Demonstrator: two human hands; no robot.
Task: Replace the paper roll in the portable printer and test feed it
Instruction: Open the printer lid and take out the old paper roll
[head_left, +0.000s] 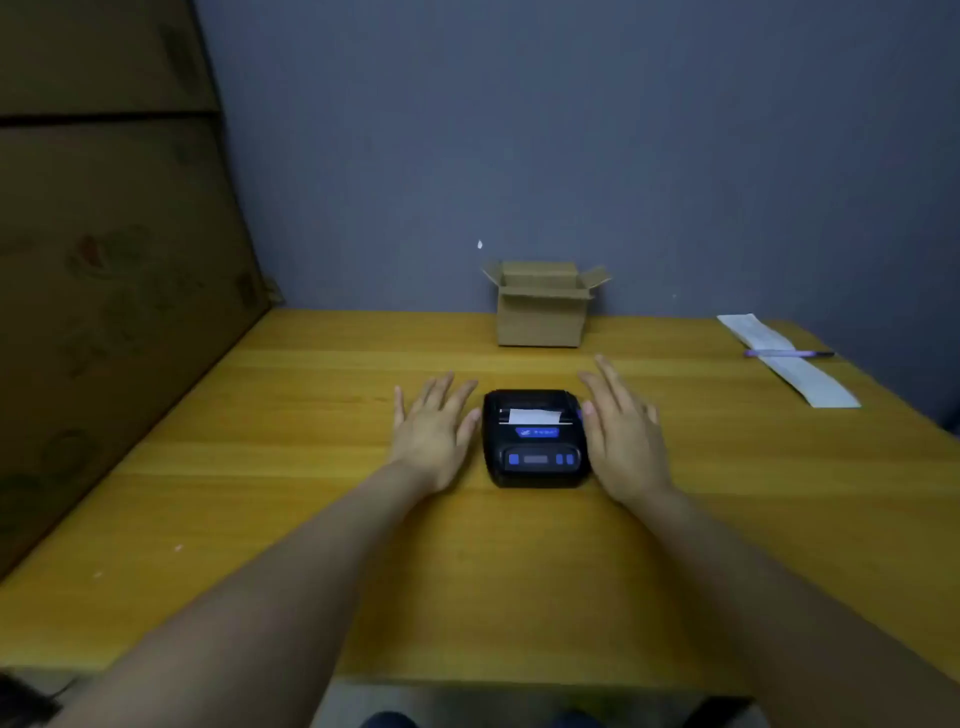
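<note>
Yellow wood grain fills most of my view: the tabletop (311, 519) runs from the near edge to a grey-blue wall. Near its middle I see the portable printer (535, 439), a black unit with blue buttons along its near face and a blue label strip above them. Its lid looks closed, and a short tab of white paper (534, 416) sticks out of the slot on top.

My left hand (434, 434) lies palm down just beside the printer's left side, fingers spread wide and holding nothing; the thumb reaches almost to the casing, though I cannot tell whether it touches. My right hand (623, 436) sits the same way on the other side, fingers splayed and empty, its thumb tip right at the printer's upper right corner.

Behind the printer, against the wall, stands a small cardboard box (540, 317) with its flaps open. Far off to the right a long white paper strip (800, 371) lies flat on the table, with a purple pen (787, 354) resting across it. Big brown cardboard panels (104, 260) lean up along the left side.
</note>
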